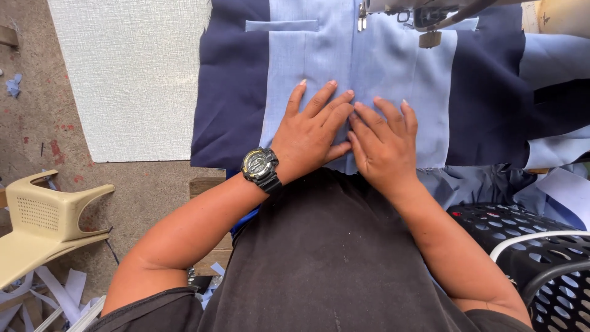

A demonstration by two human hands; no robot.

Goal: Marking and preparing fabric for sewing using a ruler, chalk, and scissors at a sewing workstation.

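Both hands lie flat on a light blue fabric panel spread over a sewing table. My left hand, with a black wristwatch on its wrist, presses the cloth with its fingers spread toward the machine. Beside it, touching fingertip to fingertip, my right hand presses the same panel near its frayed lower edge. Dark navy fabric flanks the light blue panel on both sides. The sewing machine's presser foot and needle area sits at the top, above the hands.
A white textured table surface extends to the left. A black perforated plastic basket stands at lower right with blue cloth pieces behind it. A beige plastic stool and fabric scraps lie on the concrete floor at left.
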